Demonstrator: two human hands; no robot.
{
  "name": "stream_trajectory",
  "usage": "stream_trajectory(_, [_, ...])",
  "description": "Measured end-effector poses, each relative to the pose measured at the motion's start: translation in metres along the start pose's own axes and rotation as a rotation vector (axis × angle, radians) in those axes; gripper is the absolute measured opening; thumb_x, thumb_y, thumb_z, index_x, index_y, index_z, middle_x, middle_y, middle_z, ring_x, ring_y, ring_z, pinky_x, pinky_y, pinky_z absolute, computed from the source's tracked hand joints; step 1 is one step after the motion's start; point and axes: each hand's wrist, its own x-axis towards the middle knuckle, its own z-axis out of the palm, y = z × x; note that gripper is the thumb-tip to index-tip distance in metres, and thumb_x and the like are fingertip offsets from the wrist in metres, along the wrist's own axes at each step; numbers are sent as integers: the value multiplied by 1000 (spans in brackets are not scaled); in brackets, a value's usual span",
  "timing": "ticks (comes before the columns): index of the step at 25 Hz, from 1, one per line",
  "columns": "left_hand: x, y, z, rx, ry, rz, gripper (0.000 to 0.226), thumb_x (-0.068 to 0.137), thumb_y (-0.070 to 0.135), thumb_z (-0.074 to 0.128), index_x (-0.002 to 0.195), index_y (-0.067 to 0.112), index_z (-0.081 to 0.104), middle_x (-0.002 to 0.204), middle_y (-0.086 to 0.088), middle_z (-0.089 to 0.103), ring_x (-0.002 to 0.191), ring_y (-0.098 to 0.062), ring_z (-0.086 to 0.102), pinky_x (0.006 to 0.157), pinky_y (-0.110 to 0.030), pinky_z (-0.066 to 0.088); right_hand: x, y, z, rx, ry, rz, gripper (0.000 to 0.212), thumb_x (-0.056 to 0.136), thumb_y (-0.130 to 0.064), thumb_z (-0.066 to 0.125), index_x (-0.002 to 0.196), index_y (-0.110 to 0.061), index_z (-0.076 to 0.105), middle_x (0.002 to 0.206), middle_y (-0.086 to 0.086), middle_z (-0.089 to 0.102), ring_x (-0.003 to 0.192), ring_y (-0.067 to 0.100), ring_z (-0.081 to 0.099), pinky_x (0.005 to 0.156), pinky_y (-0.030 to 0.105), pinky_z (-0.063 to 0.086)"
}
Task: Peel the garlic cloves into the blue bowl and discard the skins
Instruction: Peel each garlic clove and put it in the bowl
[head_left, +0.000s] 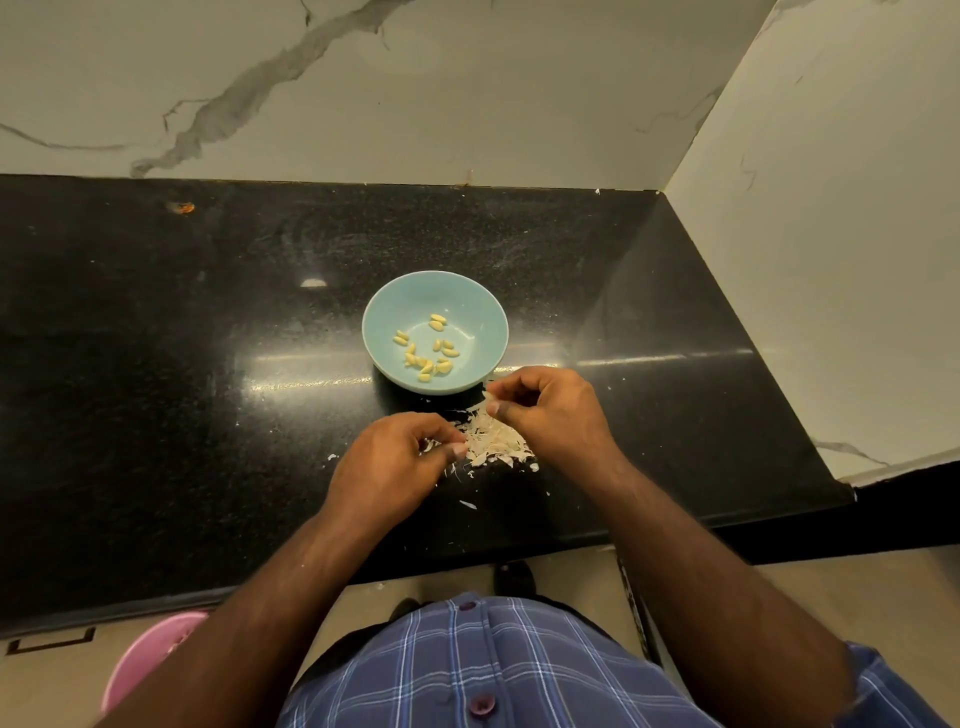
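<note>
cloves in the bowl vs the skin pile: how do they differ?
The cloves are smooth, yellowish and plump; the skins are pale, thin, ragged flakes. The cloves lie scattered apart inside the blue bowl; the skins sit heaped on the black counter, nearer the person. No hand touches the cloves; the left hand and right hand pinch at the skins. Both are garlic parts.

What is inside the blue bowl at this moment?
The blue bowl holds only peeled garlic cloves, scattered loosely over its bottom. No skins show inside it. The near inner wall is hidden behind the rim, so anything lying there cannot be seen.
</note>
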Motion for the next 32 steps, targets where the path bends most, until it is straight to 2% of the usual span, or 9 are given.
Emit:
stream_trajectory(3, [1,-6,-8,-27,40,-29,12,95,32,70,105,38,73,101,22,68,93,7,59,83,-25,50,11,-10,0,-23,8,-31,19,86,-20,80,105,-20,78,88,-9,75,83,6,70,81,30,60])
stream_trajectory(5, [3,-15,-15,-67,95,-86,22,99,21,65,110,39,71,101,22,71,94,8,62,81,-17,48,22,-20,3,-97,17,-98,21,92,-22,74,113,-18,77,97,-7,75,84,4,66,79,23,56])
stream_trajectory(9, [1,-29,-28,-106,197,-181,19,101,25,60,112,37,70,99,19,72,93,3,63,73,-14,41,40,-37,8,-210,61,-168,27,97,-14,66,122,-17,73,120,-2,73,99,1,63,82,7,47])
stream_trajectory(12, [-2,-37,-34,-38,191,-212,22,98,20,65,114,33,70,101,17,69,88,4,59,70,-14,39,33,-36,12,-158,57,-148,22,98,-20,66,118,-18,75,102,-4,76,89,4,68,78,20,56])
stream_trajectory(14, [-4,-41,-33,-6,169,-222,22,95,19,70,114,29,71,100,16,69,85,2,59,69,-16,39,18,-32,20,-147,-67,-95,19,97,-30,67,113,-22,75,85,-5,76,78,5,69,69,22,51])
stream_trajectory(18, [-8,-44,-31,0,184,-227,22,93,19,72,113,28,72,99,14,69,85,2,59,70,-18,41,2,-19,58,-429,-390,-181,21,96,-30,67,113,-23,76,109,-4,75,101,14,68,86,27,50])
stream_trajectory(23, [-14,-41,-32,-32,220,-235,20,96,19,67,112,31,71,101,15,69,85,4,59,67,-14,40,-6,-18,86,-733,-366,-299,24,99,-37,58,107,-18,70,100,1,57,94,26,62,75,37,50])
stream_trajectory(28, [-20,-36,-36,-82,266,-223,13,95,26,69,106,31,73,92,16,70,81,1,62,67,-17,44,-7,-21,70,-399,-309,-162,13,96,-24,64,106,-21,70,104,-1,70,97,18,65,86,36,54])
stream_trajectory(32, [-19,-25,-31,-361,82,-168,16,89,23,77,104,30,75,89,6,75,84,-10,72,83,-33,59,-11,-23,45,67,-274,50,4,92,-15,74,94,-12,73,80,3,76,74,14,74,65,30,59])
